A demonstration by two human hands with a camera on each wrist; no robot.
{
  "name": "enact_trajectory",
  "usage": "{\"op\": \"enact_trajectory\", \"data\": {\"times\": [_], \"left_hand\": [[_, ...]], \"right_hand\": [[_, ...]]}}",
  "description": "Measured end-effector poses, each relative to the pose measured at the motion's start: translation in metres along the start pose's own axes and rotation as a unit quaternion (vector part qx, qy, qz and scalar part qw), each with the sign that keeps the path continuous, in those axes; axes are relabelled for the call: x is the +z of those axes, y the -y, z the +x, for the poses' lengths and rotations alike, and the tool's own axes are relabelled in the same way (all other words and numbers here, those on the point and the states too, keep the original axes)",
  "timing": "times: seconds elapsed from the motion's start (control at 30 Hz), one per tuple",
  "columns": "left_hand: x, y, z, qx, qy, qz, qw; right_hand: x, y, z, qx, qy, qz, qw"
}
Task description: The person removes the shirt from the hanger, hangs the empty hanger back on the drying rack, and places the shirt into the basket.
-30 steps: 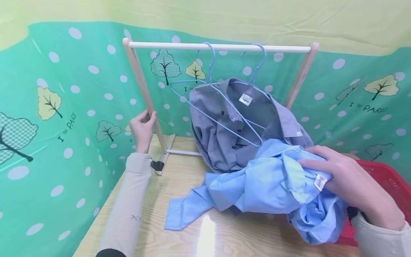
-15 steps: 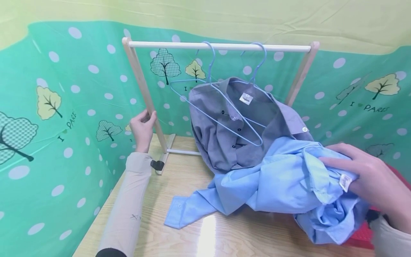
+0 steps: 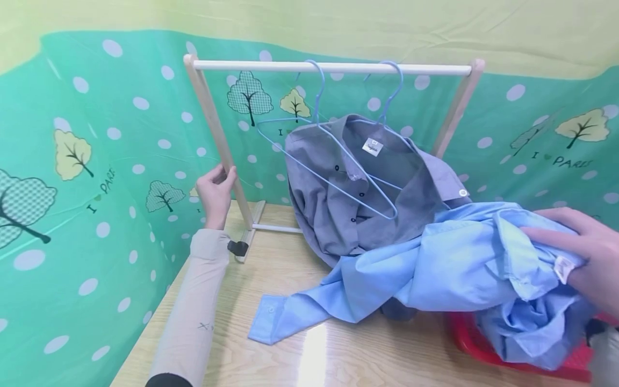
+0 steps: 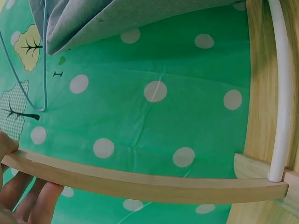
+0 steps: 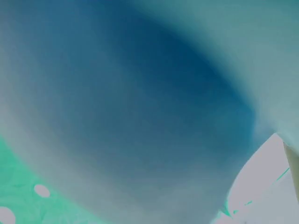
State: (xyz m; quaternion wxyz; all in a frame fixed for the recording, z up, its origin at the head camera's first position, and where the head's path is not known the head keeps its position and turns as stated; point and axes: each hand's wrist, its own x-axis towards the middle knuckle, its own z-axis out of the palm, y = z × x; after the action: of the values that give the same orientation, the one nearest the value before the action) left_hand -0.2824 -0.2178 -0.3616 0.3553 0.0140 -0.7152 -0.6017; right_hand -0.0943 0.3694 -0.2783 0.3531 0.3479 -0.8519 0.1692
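Note:
My left hand (image 3: 216,193) grips the left wooden post of the clothes rack (image 3: 333,66); in the left wrist view the thumb is on one side of the post (image 4: 140,179) and the fingers on the other. At the right, my right hand (image 3: 587,247) holds a bunched light blue shirt (image 3: 459,263) near its collar and white label. One cuff of it trails on the table. A grey shirt (image 3: 324,204) hangs on a blue hanger (image 3: 394,97) from the rail. In front of it hangs a bare blue hanger (image 3: 319,99). Blurred blue cloth (image 5: 117,116) fills most of the right wrist view.
A red plastic basket (image 3: 466,338) stands on the table (image 3: 232,333) at the right, partly hidden by the blue shirt. Behind the rack hangs a green curtain (image 3: 140,129) with trees and dots. A white lower bar (image 3: 275,229) runs between the rack's feet.
My right hand has moved to the right, drawing the light blue shirt along and stretching it out; its cuff has stayed nearly in place. More of the basket's front edge shows. The left hand has not moved.

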Motion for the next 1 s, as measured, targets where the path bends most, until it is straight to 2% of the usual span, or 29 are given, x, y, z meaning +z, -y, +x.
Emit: {"op": "enact_trajectory", "data": {"times": [0.23,0.33,0.57,0.73,1.0], "left_hand": [[0.0,-0.004,0.001,-0.01,0.003,-0.009,0.9999],[-0.001,-0.004,0.001,-0.012,0.001,-0.006,0.9999],[-0.001,-0.003,0.0,-0.02,-0.001,-0.007,0.9998],[0.0,-0.002,-0.001,-0.027,0.0,-0.006,0.9996],[0.0,-0.002,0.0,-0.025,0.0,-0.003,0.9997]], "right_hand": [[-0.006,-0.017,-0.013,0.011,-0.022,0.03,0.9993],[-0.007,-0.022,-0.02,0.026,-0.024,0.022,0.9991],[-0.013,-0.033,-0.029,0.038,-0.009,0.016,0.9991],[-0.018,-0.038,-0.038,0.065,0.013,0.005,0.9978],[-0.013,-0.052,-0.051,0.059,-0.001,0.014,0.9982]]}}
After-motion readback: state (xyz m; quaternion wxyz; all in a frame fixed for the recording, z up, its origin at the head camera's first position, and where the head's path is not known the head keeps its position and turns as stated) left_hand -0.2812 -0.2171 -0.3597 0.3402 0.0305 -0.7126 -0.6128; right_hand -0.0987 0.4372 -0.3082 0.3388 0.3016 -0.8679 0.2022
